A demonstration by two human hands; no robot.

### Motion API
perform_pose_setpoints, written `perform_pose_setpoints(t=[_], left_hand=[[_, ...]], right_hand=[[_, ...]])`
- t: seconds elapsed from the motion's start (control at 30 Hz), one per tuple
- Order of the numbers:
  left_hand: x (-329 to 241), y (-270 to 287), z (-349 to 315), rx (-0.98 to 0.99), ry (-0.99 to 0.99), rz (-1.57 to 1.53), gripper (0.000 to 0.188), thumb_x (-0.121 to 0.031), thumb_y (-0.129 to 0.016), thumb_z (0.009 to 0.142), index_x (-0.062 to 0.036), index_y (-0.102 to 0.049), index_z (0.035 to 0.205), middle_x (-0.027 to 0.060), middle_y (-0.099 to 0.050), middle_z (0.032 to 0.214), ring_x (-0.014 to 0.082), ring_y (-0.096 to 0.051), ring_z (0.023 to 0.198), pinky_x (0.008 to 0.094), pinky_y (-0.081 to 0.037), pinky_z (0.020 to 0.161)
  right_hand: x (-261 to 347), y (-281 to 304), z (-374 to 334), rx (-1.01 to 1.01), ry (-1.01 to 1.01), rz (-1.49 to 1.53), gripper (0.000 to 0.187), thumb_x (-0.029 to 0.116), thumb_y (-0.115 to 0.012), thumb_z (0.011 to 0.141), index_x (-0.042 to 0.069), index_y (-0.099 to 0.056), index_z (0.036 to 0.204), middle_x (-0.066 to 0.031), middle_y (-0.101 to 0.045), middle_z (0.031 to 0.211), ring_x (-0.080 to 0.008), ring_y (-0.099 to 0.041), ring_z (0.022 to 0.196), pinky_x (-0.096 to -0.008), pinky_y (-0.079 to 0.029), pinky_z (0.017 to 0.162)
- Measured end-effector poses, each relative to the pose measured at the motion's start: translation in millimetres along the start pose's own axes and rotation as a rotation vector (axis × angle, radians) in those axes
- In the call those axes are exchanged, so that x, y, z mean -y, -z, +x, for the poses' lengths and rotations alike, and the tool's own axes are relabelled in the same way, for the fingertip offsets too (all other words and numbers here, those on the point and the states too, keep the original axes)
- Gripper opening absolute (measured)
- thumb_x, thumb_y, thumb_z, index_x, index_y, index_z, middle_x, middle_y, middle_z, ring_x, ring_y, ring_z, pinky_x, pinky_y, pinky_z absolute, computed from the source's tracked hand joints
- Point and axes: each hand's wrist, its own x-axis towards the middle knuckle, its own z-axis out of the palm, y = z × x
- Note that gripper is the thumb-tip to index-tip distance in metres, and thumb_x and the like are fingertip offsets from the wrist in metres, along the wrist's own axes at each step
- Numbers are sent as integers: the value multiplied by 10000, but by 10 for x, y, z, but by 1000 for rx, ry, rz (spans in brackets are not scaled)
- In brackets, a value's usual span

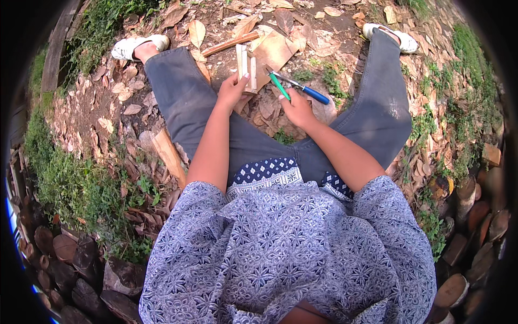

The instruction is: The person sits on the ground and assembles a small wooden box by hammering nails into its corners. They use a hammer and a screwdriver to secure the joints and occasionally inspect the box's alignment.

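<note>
My left hand (pixel 233 92) is closed around a small piece made of pale wooden strips (pixel 243 62), upright between my legs. In my right hand (pixel 298 109) is a slim green-handled tool (pixel 279 86), its dark tip pointing forward and left toward the wood, with a gap between them. Just right of it, a tool with a blue handle and metal shaft (pixel 316 95) lies close to my right fingers; I cannot tell its exact kind. Behind the wooden piece, a flat brown board (pixel 276 49) rests on the leafy ground.
A narrow wooden stick (pixel 231 44) lies beyond my left hand. Another wood piece (pixel 168 154) is beside my left thigh. My outstretched legs (pixel 181 89) flank the work. Dry leaves cover the soil, with stacked logs (pixel 121 276) at both lower sides.
</note>
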Motion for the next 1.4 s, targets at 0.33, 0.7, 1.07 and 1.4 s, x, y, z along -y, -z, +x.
perform_pose_setpoints(t=[0.33, 0.7, 1.07, 1.4], left_hand=[[124, 61, 88, 43, -2, -96, 415, -413, -657, 1010, -110, -661, 1293, 16, -694, 1142, 134, -665, 1035, 335, -541, 919], [69, -8, 73, 24, -5, -57, 416, -416, -642, 1019, -101, -665, 1289, 7, -695, 1135, 122, -671, 1000, 317, -555, 881], [30, -59, 70, -5, 12, -93, 445, -353, -651, 1021, -135, -623, 1407, 10, -707, 1050, 129, -680, 865, 311, -572, 780], [78, 66, 82, 22, 64, -241, 398, -366, -620, 1027, -129, -654, 1345, 35, -705, 1139, 164, -660, 1015, 365, -514, 936]], right_hand=[[126, -62, -90, 86, 120, 115, 344, 357, -522, 1046, 21, -597, 1053, -232, -655, 862, -419, -643, 832, -474, -484, 748], [-9, -152, -68, 120, 66, -12, 340, 343, -468, 1063, 20, -566, 1023, -263, -651, 860, -456, -649, 855, -525, -476, 761], [-47, -180, -82, 77, 46, -72, 303, 331, -480, 1055, 41, -556, 1009, -261, -651, 826, -482, -636, 812, -550, -471, 716], [132, -150, -150, 96, 67, -91, 330, 366, -474, 1049, 55, -586, 1064, -262, -664, 839, -478, -645, 832, -560, -477, 737]])
